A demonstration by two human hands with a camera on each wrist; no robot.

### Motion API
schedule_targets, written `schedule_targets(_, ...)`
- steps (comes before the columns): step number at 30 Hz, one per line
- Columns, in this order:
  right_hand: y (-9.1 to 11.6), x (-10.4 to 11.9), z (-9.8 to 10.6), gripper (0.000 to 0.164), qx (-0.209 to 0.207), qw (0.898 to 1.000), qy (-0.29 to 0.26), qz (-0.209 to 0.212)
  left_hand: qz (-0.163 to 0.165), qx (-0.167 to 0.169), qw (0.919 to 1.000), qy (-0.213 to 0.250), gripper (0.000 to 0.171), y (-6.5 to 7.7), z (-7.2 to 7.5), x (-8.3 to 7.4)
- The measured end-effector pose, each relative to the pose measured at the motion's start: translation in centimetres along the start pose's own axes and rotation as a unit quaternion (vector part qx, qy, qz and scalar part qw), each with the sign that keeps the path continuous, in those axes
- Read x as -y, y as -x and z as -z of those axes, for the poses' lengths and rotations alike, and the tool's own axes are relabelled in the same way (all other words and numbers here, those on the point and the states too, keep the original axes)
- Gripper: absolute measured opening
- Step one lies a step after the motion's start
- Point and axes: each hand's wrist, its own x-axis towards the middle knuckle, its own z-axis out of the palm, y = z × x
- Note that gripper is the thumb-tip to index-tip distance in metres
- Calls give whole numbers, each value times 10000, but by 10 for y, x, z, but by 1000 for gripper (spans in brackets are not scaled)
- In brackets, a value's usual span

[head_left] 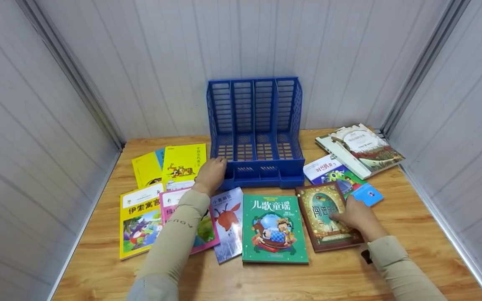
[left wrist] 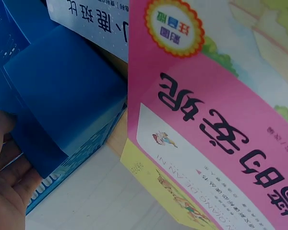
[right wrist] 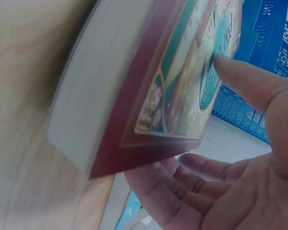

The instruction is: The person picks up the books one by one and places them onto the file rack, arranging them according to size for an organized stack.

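Note:
My left hand (head_left: 211, 173) grips the front left corner of a blue plastic file rack (head_left: 262, 167). In the left wrist view its fingers (left wrist: 17, 175) lie along the outer side of the rack's wall. My right hand (head_left: 360, 217) holds a thick brown book (head_left: 322, 234) by its right edge. In the right wrist view the thumb (right wrist: 249, 79) lies on the cover and the fingers (right wrist: 168, 196) curl under the edge. A green book (head_left: 274, 255) lies flat just left of the brown one.
Yellow books (head_left: 191, 154), a yellow-bordered book (head_left: 140, 196), a pink book (head_left: 207, 234) and a deer-covered book (head_left: 228, 238) lie on the left. A white-covered book (head_left: 366, 146) overlaps a purple-blue one (head_left: 329, 167) at right. Walls (head_left: 174, 62) enclose the wooden table (head_left: 287, 284).

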Motion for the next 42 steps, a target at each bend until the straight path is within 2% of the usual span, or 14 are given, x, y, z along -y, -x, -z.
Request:
schedule_targets(5, 0, 1, 2, 94, 95, 9999, 64, -93, -62, -195, 9998, -75, 22, -4, -4, 0)
schedule_targets(8, 0, 2, 5, 96, 221, 9996, 67, -133, -53, -241, 9997, -72, 22, -7, -3, 1)
schedule_targets(13, -2, 1, 7, 106, 429, 9988, 20, -222, -1, 31, 10000, -11, 24, -11, 2, 2)
schedule_targets(19, -4, 0, 9, 114, 471, 9977, 362, -323, 90, 310, 9995, -43, 26, -18, 6, 1)
schedule_targets(27, -2, 1, 11, 109, 441, 9972, 471, -387, 46, 564, 9984, -37, 26, -21, 11, -1)
schedule_targets(31, -1, 1, 10, 101, 415, 9974, 446, -376, 12, 680, 9976, -84, 26, -23, 15, 0)
schedule_targets(38, -2, 1, 6, 64, 456, 9974, 437, -334, -52, 805, 9967, -96, 26, -22, 15, 0)
schedule_targets(42, -3, -1, 4, 56, 427, 9980, 369, -302, -13, 867, 9961, -161, 27, -23, 15, 0)
